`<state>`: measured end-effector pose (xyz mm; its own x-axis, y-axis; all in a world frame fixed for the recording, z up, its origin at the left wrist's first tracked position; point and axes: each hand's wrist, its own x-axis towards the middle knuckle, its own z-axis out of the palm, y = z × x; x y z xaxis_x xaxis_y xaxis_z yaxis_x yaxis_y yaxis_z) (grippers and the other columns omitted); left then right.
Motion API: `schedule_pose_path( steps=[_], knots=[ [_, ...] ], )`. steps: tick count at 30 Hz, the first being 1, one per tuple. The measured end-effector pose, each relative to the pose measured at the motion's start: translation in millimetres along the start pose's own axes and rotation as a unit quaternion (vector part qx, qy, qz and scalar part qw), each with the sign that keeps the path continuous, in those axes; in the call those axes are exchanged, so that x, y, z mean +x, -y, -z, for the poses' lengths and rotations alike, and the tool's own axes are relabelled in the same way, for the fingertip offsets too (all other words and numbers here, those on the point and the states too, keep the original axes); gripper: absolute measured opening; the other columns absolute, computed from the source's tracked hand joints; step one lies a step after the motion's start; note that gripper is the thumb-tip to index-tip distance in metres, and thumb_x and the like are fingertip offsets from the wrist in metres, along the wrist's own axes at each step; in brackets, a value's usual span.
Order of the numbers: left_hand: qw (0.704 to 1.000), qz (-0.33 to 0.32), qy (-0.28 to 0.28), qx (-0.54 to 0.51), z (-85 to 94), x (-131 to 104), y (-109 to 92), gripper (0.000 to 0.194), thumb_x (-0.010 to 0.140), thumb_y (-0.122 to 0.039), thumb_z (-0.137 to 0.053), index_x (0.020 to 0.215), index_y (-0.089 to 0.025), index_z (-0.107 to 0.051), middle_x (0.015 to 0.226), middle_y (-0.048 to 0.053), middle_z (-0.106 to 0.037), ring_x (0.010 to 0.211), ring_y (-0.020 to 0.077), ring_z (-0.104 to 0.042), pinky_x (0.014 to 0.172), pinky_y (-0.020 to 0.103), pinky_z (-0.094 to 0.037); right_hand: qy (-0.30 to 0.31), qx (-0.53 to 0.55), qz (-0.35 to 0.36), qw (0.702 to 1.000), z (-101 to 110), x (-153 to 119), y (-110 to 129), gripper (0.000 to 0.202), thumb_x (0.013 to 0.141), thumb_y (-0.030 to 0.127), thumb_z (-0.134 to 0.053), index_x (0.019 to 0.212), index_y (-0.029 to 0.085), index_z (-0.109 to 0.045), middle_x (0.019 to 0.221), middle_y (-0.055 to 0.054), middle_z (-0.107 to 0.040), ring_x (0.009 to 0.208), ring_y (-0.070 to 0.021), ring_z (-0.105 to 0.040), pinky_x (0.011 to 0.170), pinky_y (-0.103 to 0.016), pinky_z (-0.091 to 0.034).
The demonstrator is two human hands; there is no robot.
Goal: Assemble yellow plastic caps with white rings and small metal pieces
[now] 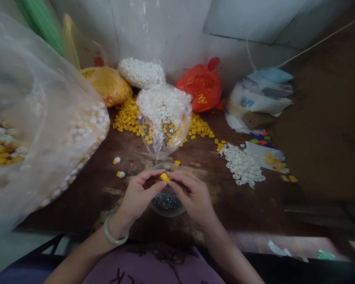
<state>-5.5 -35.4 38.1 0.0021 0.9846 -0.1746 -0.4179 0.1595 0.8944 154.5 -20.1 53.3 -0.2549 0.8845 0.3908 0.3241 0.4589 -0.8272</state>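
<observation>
A small yellow plastic piece point(165, 177) is pinched between the fingertips of both my hands. My left hand point(142, 193), below which a pale bangle point(111, 232) circles the wrist, grips it from the left. From the right, my right hand point(194, 193) closes on the same piece with thumb and fingers. Under the hands stands a clear round bowl point(170, 213) with many small dark shiny bits in it. Two white-and-yellow pieces point(120, 174) lie left of my left hand. One loose yellow piece point(177, 162) rests just behind the bowl.
A large clear bag point(47, 102) of white-and-yellow pieces fills the left. Behind are yellow piles point(128, 116), an open bag of white parts point(165, 102), a yellow bag point(109, 85) and a red bag point(199, 85). White rings point(244, 165) lie right, near a stuffed white sack point(257, 98).
</observation>
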Motion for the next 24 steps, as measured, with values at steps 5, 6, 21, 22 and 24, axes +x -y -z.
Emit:
schedule_pose_path(
  steps=[5, 6, 21, 22, 24],
  knots=[
    [1.000, 0.009, 0.015, 0.003, 3.1, 0.6, 3.0, 0.027, 0.066, -0.021, -0.080, 0.093, -0.019, -0.076, 0.081, 0.003, -0.076, 0.071, 0.0122, -0.068, 0.072, 0.024, -0.056, 0.029, -0.039, 0.011, 0.999, 4.4, -0.2, 1.4, 0.025, 0.090, 0.016, -0.059, 0.108, 0.028, -0.072, 0.098, -0.002, -0.073, 0.090, -0.0187, -0.069, 0.082, -0.032, -0.057],
    [1.000, 0.008, 0.017, 0.009, 3.7, 0.9, 3.3, 0.027, 0.066, -0.021, -0.080, 0.092, -0.019, -0.076, 0.080, 0.003, -0.076, 0.070, 0.0119, -0.068, 0.072, 0.023, -0.056, 0.037, -0.046, 0.016, 0.998, 5.3, -0.2, 1.3, 0.027, 0.090, 0.015, -0.059, 0.110, 0.028, -0.071, 0.099, -0.002, -0.073, 0.090, -0.0183, -0.069, 0.083, -0.031, -0.057],
    [0.981, -0.050, 0.061, 0.177, 2.7, 4.6, 13.9, 0.020, 0.068, -0.016, -0.067, 0.088, -0.015, -0.071, 0.081, 0.005, -0.076, 0.070, 0.0145, -0.069, 0.066, 0.024, -0.055, 0.159, -0.095, -0.032, 0.982, 8.7, -2.4, -11.0, 0.031, 0.082, 0.009, -0.056, 0.111, 0.019, -0.061, 0.097, -0.006, -0.068, 0.080, -0.0165, -0.065, 0.074, -0.029, -0.055],
    [0.979, -0.057, 0.060, 0.184, 2.6, 4.7, 15.0, 0.019, 0.068, -0.016, -0.067, 0.087, -0.015, -0.071, 0.080, 0.005, -0.076, 0.069, 0.0145, -0.069, 0.066, 0.024, -0.055, 0.157, -0.092, -0.032, 0.983, 8.3, -3.1, -11.9, 0.031, 0.082, 0.009, -0.056, 0.111, 0.019, -0.060, 0.097, -0.005, -0.068, 0.079, -0.0161, -0.065, 0.074, -0.028, -0.055],
    [0.975, -0.071, 0.060, 0.200, 2.4, 5.0, 16.5, 0.019, 0.069, -0.016, -0.065, 0.088, -0.015, -0.070, 0.081, 0.005, -0.076, 0.070, 0.0149, -0.069, 0.066, 0.025, -0.055, 0.151, -0.089, -0.029, 0.984, 7.8, -4.9, -13.6, 0.031, 0.083, 0.010, -0.055, 0.111, 0.020, -0.060, 0.096, -0.004, -0.068, 0.078, -0.0156, -0.065, 0.073, -0.028, -0.055]
  ],
)
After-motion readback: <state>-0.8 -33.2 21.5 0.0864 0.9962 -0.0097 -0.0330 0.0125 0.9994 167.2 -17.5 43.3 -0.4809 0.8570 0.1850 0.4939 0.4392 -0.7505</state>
